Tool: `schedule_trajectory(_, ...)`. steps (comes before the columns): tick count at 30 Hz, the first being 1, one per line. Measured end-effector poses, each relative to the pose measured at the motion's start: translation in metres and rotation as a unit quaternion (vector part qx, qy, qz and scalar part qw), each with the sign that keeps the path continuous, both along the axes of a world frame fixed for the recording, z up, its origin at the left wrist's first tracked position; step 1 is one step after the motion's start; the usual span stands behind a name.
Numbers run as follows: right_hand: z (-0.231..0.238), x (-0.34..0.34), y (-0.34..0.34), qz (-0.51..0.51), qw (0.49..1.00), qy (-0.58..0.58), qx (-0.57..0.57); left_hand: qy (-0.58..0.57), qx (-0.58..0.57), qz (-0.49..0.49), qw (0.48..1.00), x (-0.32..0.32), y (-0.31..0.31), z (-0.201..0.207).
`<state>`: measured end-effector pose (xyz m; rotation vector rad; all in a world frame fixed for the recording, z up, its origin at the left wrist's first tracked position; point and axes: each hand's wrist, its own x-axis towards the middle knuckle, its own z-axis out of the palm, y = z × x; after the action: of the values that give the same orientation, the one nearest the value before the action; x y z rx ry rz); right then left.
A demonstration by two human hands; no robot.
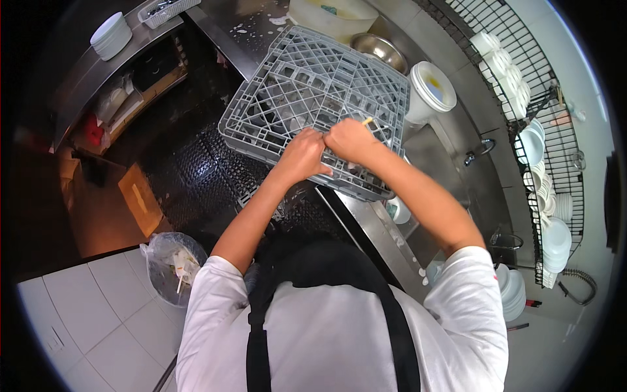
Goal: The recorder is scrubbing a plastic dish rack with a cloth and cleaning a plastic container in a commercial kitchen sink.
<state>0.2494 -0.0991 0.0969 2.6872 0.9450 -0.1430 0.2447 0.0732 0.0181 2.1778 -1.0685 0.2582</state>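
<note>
A large grey plastic dish rack (274,104) with a criss-cross grid lies in front of me. Pale, glassy shapes show through its openings, too unclear to name. My left hand (304,157) is closed on the grid near the rack's front side, its thumb lower down by the edge. Right beside it, my right hand (351,141) makes a fist against the same grid, and the two hands touch. What the right fingers grip is hidden. A short yellow stick-like piece (367,121) shows just past the right knuckles; whether it is held cannot be made out.
Right of the rack are a white bucket (434,91), a metal bowl (380,51) and a steel sink with a tap (480,151). Wire shelves (516,39) hold white crockery. A plastic-bag-lined bin (173,268) stands lower left. Stacked plates (111,36) sit far left. The dark floor looks wet.
</note>
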Motion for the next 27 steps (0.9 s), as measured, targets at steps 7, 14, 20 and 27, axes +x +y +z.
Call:
schedule_trajectory(7, 0.024, 0.025, 0.012, 0.021, 0.981, 0.146, -0.123, -0.042, -0.044, 0.01, 0.998, 0.0, 0.003, 0.005)
schedule_trajectory(14, 0.024, 0.018, -0.01, -0.033, 0.993, 0.115, 0.018, 0.012, 0.018, -0.008, 1.0, 0.002, 0.002, 0.006)
schedule_trajectory(20, 0.0, 0.004, -0.013, -0.186, 0.97, 0.055, 0.148, 0.008, -0.005, -0.001, 1.0, 0.001, 0.003, 0.001)
schedule_trajectory(27, 0.015, 0.011, 0.025, 0.01, 0.984, 0.073, -0.161, 0.009, 0.01, -0.044, 0.999, 0.009, 0.009, 0.006)
